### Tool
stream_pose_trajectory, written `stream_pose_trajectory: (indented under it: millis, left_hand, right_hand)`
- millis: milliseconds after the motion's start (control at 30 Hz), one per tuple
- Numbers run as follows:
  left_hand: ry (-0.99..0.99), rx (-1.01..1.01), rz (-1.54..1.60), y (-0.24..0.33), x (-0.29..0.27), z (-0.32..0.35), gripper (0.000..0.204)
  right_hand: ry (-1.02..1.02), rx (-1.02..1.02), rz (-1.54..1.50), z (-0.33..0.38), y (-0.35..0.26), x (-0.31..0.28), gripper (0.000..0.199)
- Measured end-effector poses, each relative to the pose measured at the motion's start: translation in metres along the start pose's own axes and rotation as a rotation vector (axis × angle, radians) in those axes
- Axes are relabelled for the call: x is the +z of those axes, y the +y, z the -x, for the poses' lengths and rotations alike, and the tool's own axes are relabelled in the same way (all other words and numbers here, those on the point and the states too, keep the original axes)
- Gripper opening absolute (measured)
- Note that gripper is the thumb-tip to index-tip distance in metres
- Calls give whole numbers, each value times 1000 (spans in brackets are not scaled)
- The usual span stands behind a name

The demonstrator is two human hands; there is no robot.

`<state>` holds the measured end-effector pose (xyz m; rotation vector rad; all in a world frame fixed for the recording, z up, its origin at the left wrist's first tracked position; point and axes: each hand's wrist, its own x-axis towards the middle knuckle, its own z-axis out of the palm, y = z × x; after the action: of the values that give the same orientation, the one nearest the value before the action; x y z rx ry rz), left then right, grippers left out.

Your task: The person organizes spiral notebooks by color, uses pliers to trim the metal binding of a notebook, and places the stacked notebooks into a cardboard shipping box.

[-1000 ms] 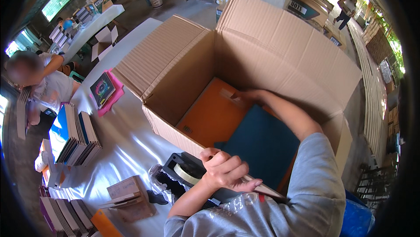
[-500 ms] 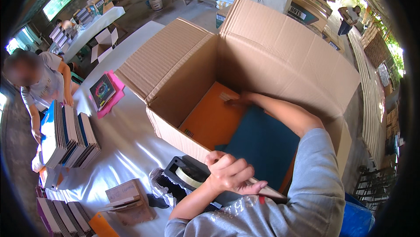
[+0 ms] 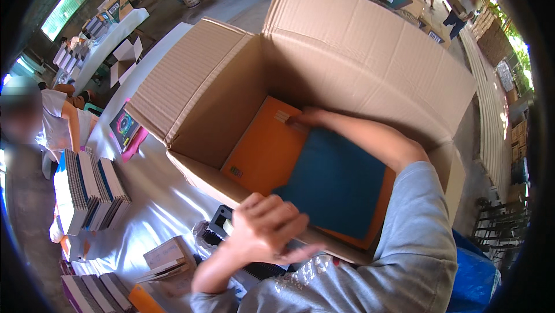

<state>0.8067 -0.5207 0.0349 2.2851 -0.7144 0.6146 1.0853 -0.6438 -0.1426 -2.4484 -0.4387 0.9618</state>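
Note:
A large cardboard box (image 3: pixel 358 64) stands before me with its flaps up. Inside lie an orange notebook (image 3: pixel 260 139) with a small pale label and a dark teal sheet or cover (image 3: pixel 338 180) overlapping it. My right arm reaches into the box; my right hand (image 3: pixel 306 117), fingers extended and partly shaded, touches the orange cover near its label. At the near wall, my left hand (image 3: pixel 269 229) is closed over the rim, fingers on the inner side and thumb outside, a little blurred. A black tape dispenser (image 3: pixel 221 219) is just beside it, partly hidden.
Stacks of spiral notebooks (image 3: pixel 92 194) stand on the silver-covered table (image 3: pixel 153 197) at left, near a seated person (image 3: pixel 55 113). More notebooks (image 3: pixel 95 294) and a torn brown carton piece (image 3: pixel 167 255) lie nearer. Blue plastic (image 3: pixel 474 272) hangs at lower right.
The view has shifted, so the box appears farther left and higher. My left hand has slid left along the near rim. My right hand stays on the orange notebook. The person at left has shifted.

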Motion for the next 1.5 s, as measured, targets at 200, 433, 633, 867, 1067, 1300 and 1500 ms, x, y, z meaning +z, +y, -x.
stream_pose_trajectory:
  millis: [200, 433, 633, 867, 1067, 1300, 1500]
  left_hand:
    - [-503, -138, -434, -60, -44, -109, 66]
    - [-881, 93, -598, -167, 29, -136, 98]
    - [-1288, -363, -214, -140, 13, -150, 67]
    - [-967, -47, -307, -101, -31, -100, 48]
    - [-925, -35, -302, -89, -48, -85, 42]
    - [-885, -61, -324, -90, -55, -76, 42]
    - [-899, -60, -338, -90, -51, -79, 43]
  right_hand:
    - [-141, 55, 26, 40, -34, -28, 59]
    - [-191, -88, -74, 90, -66, -58, 49]
    - [-408, -89, -786, 136, -71, -69, 34]
    - [-476, -51, -491, 134, -26, -58, 53]
    - [-1032, -151, 576, 116, -25, -59, 50]
    - [-291, -281, 653, 68, -45, -63, 57]
    - [252, -1105, 748, -31, -1, 12, 82]
